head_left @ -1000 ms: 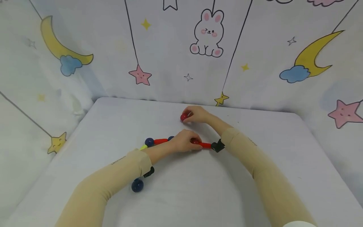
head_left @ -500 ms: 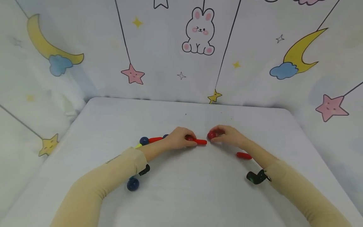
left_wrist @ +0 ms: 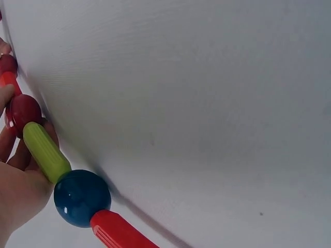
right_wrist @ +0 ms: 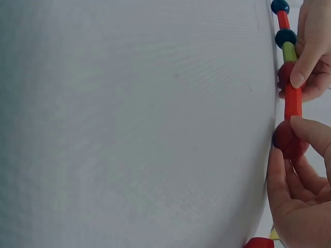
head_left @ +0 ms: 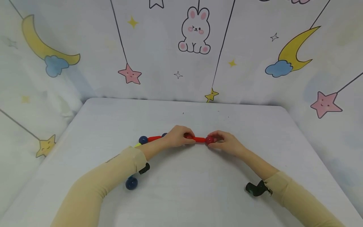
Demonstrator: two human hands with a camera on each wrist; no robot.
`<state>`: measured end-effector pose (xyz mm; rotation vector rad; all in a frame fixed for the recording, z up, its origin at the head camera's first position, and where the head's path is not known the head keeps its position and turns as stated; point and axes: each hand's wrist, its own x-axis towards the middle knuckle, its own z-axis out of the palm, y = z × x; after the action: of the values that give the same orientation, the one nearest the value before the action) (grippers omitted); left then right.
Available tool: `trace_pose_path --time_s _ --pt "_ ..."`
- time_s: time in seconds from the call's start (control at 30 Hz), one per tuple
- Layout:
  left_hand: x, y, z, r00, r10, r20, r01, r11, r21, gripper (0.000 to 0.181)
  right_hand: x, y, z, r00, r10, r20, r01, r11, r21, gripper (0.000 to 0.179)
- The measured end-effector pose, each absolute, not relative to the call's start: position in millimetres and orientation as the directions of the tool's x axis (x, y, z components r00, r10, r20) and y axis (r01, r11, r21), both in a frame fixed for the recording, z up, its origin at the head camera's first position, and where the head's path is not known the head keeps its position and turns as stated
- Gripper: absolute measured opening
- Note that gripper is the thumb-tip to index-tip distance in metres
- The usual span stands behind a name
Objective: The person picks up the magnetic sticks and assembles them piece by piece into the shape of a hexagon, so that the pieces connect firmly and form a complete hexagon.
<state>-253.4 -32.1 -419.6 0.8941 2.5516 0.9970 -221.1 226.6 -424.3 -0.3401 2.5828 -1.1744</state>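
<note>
Balls and rods form a chain on the white table. My left hand [head_left: 177, 137] pinches a red ball [right_wrist: 284, 74] in the chain between thumb and fingers. From that ball a red rod [head_left: 199, 139] runs right to a second red ball [head_left: 209, 140], which my right hand [head_left: 229, 145] holds by its fingertips. Rod and second ball meet end to end in the right wrist view. On the other side of the left-hand ball come a yellow-green rod [left_wrist: 45, 150], a dark blue ball [left_wrist: 81, 197] and another red rod [head_left: 154, 138].
Another dark blue ball [head_left: 143, 140] ends that red rod, where the chain turns toward me under my left sleeve. A dark blue ball [head_left: 131, 183] lies nearer me. A red piece [right_wrist: 259, 243] shows at the right wrist view's lower edge. Patterned cloth [head_left: 158, 47] hangs behind the table.
My right hand has brought the red ball from the far side of the table, rightward and nearer me, onto the red rod's end. My left hand keeps hold of its ball.
</note>
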Motion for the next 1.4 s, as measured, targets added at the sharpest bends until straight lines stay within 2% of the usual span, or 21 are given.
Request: trace_pose_path --time_s 0.17,0.37,0.57,0.7,0.83,1.03,1.2,1.4 --pt "-252 -24 -417 -0.775 0.63 -0.04 0.438 0.582 0.685 0.025 -220 228 -424 -0.931 -0.329 -0.155 -0.092 0.626 -0.774 0.042" --pt "-253 -5 -417 -0.734 0.679 -0.007 0.519 0.567 0.64 0.03 -219 228 -424 -0.93 -0.336 -0.146 -0.093 0.603 -0.792 0.043" --pt "-251 9 -417 -0.723 0.691 0.001 0.537 0.561 0.631 0.03 -215 229 -420 -0.925 -0.356 -0.136 -0.113 0.598 -0.793 0.044" --pt "-251 11 -419 -0.722 0.692 -0.004 0.527 0.554 0.645 0.03 -211 250 -412 -0.914 -0.393 -0.104 -0.195 0.648 -0.736 0.042" --pt "-250 11 -418 -0.724 0.69 -0.01 0.519 0.554 0.652 0.031 -198 286 -398 -0.9 -0.426 -0.091 -0.281 0.729 -0.624 0.038" --pt "-250 8 -416 -0.716 0.698 0.015 0.54 0.54 0.646 0.03 -179 318 -398 -0.905 -0.423 -0.045 -0.339 0.781 -0.524 0.026" --pt "-251 8 -417 -0.716 0.699 0.0 0.534 0.547 0.644 0.031 -181 304 -406 -0.912 -0.409 0.003 -0.347 0.769 -0.538 0.02" --pt "-251 11 -419 -0.705 0.709 0.004 0.545 0.538 0.643 0.03 -191 273 -408 -0.91 -0.415 -0.004 -0.344 0.76 -0.551 0.018"
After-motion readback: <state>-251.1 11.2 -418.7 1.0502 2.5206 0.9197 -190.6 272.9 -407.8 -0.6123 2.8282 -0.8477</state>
